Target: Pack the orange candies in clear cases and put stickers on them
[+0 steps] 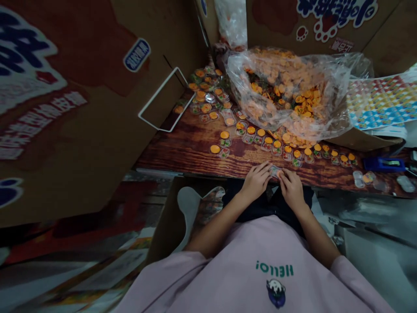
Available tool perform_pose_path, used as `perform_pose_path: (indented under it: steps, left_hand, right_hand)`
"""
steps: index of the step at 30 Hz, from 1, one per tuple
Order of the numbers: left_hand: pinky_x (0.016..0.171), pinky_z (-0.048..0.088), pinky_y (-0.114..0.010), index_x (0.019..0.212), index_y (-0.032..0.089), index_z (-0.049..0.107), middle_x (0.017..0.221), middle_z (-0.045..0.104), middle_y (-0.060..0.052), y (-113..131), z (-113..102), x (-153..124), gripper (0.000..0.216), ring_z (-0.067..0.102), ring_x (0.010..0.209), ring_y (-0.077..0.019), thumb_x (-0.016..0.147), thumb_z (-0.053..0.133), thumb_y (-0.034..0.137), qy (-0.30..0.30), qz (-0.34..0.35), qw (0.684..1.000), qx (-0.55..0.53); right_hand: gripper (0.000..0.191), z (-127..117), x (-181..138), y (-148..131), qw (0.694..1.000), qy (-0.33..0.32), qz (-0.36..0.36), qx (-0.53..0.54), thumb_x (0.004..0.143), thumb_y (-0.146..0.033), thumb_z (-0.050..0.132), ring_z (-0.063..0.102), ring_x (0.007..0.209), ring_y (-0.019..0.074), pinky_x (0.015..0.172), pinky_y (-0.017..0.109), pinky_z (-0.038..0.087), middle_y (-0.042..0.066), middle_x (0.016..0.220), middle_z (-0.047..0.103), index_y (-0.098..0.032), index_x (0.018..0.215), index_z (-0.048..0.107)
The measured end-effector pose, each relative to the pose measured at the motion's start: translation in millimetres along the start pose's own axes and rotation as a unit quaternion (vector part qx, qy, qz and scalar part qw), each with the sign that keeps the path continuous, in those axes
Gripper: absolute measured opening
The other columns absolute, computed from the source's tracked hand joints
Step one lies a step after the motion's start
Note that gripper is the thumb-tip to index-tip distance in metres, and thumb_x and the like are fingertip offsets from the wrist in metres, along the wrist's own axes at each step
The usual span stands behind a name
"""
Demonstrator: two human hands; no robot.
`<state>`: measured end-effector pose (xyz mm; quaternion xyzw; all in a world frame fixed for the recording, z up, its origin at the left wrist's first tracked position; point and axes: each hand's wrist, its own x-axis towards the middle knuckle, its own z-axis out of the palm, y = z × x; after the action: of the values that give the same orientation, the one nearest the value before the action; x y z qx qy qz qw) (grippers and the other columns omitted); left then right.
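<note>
At the near edge of the wood-grain table (182, 150), my left hand (257, 179) and my right hand (291, 184) hold a small clear plastic blister pack (276, 171) between them. The left fingers close on its left end, and the right thumb and fingers pinch its right end, where something orange shows. Beyond my hands runs a row of similar packs (276, 148), each with an orange round part and a green-and-red part. Two more packs (224, 138) lie to the left of the row.
Behind the row, a large clear plastic bag (241, 87) spills many orange pieces (306, 102). More packs (205, 95) are heaped at the back left. Sticker sheets (381, 102) and a blue tape dispenser (383, 164) are on the right. Tall printed cartons (107, 113) wall the left and back.
</note>
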<state>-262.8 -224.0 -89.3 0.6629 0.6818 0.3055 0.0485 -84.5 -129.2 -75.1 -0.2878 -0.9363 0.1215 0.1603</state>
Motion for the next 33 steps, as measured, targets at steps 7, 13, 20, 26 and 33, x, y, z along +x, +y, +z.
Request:
perform_pose_path:
  steps: [7, 13, 20, 26, 33]
  left_hand:
    - [0.13, 0.028, -0.051, 0.162, 0.006, 0.033, 0.171, 0.029, -0.02, 18, 5, -9, 0.067, 0.026, 0.161, -0.0303, 0.103, 0.049, 0.035, -0.125, 0.039, 0.988, 0.087]
    - [0.124, 0.038, -0.049, 0.162, 0.002, 0.032, 0.169, 0.029, -0.025, 43, 21, 2, 0.067, 0.025, 0.16, -0.034, 0.098, 0.045, 0.016, -0.155, -0.019, 0.977, 0.148]
    - [0.129, 0.026, -0.061, 0.16, 0.002, 0.038, 0.168, 0.031, -0.026, 41, 24, 16, 0.063, 0.025, 0.161, -0.036, 0.102, 0.048, 0.026, -0.155, 0.005, 0.974, 0.166]
    - [0.124, 0.026, -0.067, 0.146, 0.019, 0.054, 0.17, 0.034, -0.016, 14, -1, 18, 0.053, 0.026, 0.159, -0.0354, 0.101, 0.058, 0.047, -0.145, 0.03, 0.986, 0.081]
    - [0.102, 0.049, -0.045, 0.138, 0.021, 0.059, 0.123, 0.061, -0.013, 7, -18, 32, 0.048, 0.058, 0.118, -0.0311, 0.095, 0.07, 0.039, -0.151, 0.052, 0.987, 0.016]
  right_hand:
    - [0.068, -2, -27, -6, 0.993, -0.083, -0.018, -0.087, 0.106, -0.042, 0.044, 0.025, 0.16, 0.0386, 0.126, 0.065, 0.019, 0.02, 0.167, 0.039, -0.01, 0.165, 0.03]
    - [0.067, -16, -9, 5, 0.989, -0.119, -0.075, -0.041, 0.101, -0.033, 0.051, 0.032, 0.157, 0.0349, 0.127, 0.057, 0.028, 0.024, 0.166, 0.039, -0.005, 0.16, 0.038]
    - [0.05, -4, -20, 11, 0.999, 0.013, -0.031, 0.011, 0.103, -0.028, 0.051, 0.052, 0.143, 0.0308, 0.118, 0.058, 0.04, 0.016, 0.154, 0.058, -0.021, 0.152, 0.051]
    - [0.022, -6, -53, 32, 0.968, 0.239, 0.071, 0.026, 0.102, -0.024, 0.053, 0.07, 0.112, 0.0266, 0.1, 0.052, 0.055, 0.014, 0.118, 0.075, -0.02, 0.113, 0.071]
    - [0.017, -23, -74, 53, 0.947, 0.309, 0.089, 0.02, 0.1, -0.02, 0.059, 0.071, 0.105, 0.0257, 0.094, 0.046, 0.059, 0.015, 0.111, 0.074, -0.016, 0.107, 0.074]
